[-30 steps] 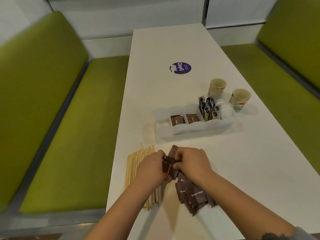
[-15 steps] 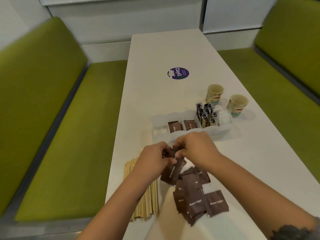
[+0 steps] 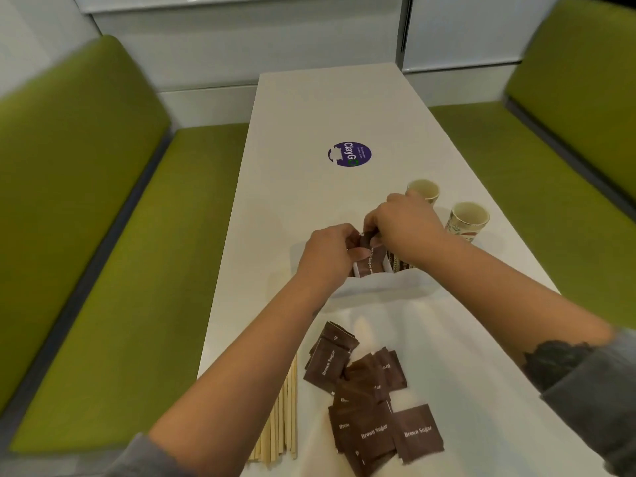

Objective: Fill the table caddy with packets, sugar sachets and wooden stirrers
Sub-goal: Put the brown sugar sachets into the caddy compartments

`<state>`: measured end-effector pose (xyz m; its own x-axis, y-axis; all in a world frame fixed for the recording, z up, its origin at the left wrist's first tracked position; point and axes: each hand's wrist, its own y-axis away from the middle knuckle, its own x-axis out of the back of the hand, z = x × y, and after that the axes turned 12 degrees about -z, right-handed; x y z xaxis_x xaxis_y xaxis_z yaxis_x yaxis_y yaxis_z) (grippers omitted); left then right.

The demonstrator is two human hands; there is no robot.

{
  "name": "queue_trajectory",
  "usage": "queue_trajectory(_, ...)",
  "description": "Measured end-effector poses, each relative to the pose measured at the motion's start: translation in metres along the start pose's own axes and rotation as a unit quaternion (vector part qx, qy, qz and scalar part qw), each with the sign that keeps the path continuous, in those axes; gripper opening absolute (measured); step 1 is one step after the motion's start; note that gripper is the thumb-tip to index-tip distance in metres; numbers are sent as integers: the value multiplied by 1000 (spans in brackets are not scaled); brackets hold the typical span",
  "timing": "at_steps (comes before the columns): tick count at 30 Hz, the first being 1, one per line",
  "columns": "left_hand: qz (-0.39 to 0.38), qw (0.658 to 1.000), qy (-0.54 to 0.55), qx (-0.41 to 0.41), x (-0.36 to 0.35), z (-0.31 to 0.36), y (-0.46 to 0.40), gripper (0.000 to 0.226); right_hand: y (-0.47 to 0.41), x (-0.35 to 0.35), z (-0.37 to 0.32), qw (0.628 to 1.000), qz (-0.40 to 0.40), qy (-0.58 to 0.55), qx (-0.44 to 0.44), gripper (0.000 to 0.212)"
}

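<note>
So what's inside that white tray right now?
Brown sugar sachets stand in the white tray, with dark stick packets beside them. Both hands cover the rest.

Both forearms were bare from the wrists back almost to the elbows. Grey sleeves sat pushed up there, the left sleeve [image 3: 137, 456] soft and plain, the right sleeve [image 3: 599, 401] bunched in folds. Just ahead of the right cuff, a dark tattoo [image 3: 550, 359] marked the arm. The left hand [image 3: 330, 256] and right hand [image 3: 402, 222] wore no gloves.
</note>
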<state>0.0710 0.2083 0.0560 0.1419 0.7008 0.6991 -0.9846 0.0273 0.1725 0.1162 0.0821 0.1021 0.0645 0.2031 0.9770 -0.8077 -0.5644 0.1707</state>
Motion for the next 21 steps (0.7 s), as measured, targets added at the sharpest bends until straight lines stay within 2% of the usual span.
queue_trajectory(5, 2, 996, -83, 23, -12, -5, -10, 17, -2, -9, 4, 999, -26, 30, 5, 23)
queue_trajectory(13, -74, 977, -193, 61, -18, -13, -23, 32, -17, -32, 1, 996, -44, 57, 47, 17)
queue_trajectory(17, -59, 980, -182, 62, -21, -12, -26, 37, -22, -46, -5, 995, -35, 77, 46, 13)
queue_trajectory(21, -23, 990, -121, 69, -18, -15, -23, 54, -27, -51, -10, 996, -31, 79, 26, 9)
